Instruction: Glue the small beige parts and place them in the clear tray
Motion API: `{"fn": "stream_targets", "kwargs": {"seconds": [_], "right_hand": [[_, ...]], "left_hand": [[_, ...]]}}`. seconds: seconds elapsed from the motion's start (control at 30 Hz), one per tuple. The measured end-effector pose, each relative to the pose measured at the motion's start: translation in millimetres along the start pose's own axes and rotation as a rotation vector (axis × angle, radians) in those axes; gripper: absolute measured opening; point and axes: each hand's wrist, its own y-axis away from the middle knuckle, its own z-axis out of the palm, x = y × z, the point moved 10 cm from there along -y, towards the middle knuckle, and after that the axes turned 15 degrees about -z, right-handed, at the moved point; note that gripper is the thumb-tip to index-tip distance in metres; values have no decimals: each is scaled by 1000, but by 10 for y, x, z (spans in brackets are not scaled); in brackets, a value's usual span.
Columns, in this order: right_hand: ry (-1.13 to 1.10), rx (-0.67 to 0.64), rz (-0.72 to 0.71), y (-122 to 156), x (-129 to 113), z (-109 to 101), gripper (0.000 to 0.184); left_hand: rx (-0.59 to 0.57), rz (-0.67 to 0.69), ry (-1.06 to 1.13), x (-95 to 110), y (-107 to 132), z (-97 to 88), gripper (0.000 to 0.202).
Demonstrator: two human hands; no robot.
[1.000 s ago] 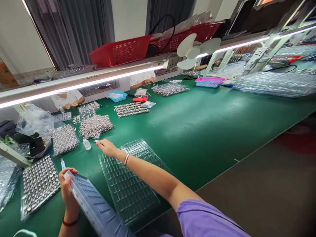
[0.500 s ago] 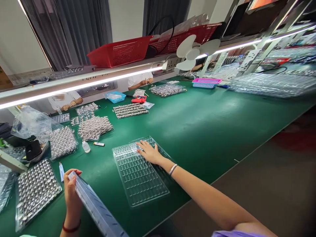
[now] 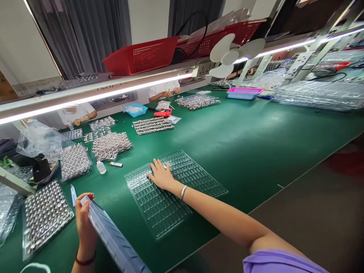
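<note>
My left hand (image 3: 84, 216) is closed around the upper end of a stack of clear plastic trays (image 3: 116, 239), tilted on edge at the lower middle. My right hand (image 3: 162, 175) lies flat with fingers spread on a clear plastic tray (image 3: 159, 208) on the green table. Another clear plastic tray (image 3: 196, 174) lies beside it to the right, partly hidden behind my right hand and forearm. Left of my left hand is a tray of small round metal pieces (image 3: 47, 216), with a blue-handled cutter (image 3: 73, 195) close by.
Behind stand more filled trays (image 3: 112, 145), a small bottle (image 3: 101, 167), a lighter-like stick (image 3: 116, 164) and a blue basket (image 3: 135, 110). Two people work across the table (image 3: 227, 151). A fan (image 3: 229, 57) and red baskets (image 3: 142, 57) are above; stacked clear trays (image 3: 318, 94) lie far right.
My right hand has moved slightly left with the tray under it, and the other tray now shows much more to the right. My left hand still holds the stack.
</note>
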Motion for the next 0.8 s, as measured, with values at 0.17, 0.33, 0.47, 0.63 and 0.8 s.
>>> {"fn": "stream_targets", "kwargs": {"seconds": [0.17, 0.33, 0.47, 0.63, 0.8], "right_hand": [[-179, 98, -182, -181, -837, -181, 46], [-660, 91, -633, -147, -2320, -242, 31], [-1166, -27, -564, -164, -2732, -75, 23], [-1312, -58, -437, -170, -2674, 30, 19], [-1369, -56, -366, -124, -2588, -3, 17]], "left_hand": [[-10, -20, 17, -76, 56, -23, 39], [11, 2, 68, -81, 87, -47, 50], [34, 23, 91, -67, 123, -81, 48], [42, 19, 96, -102, 153, -106, 44], [60, 27, 77, -132, 185, -95, 39]]}}
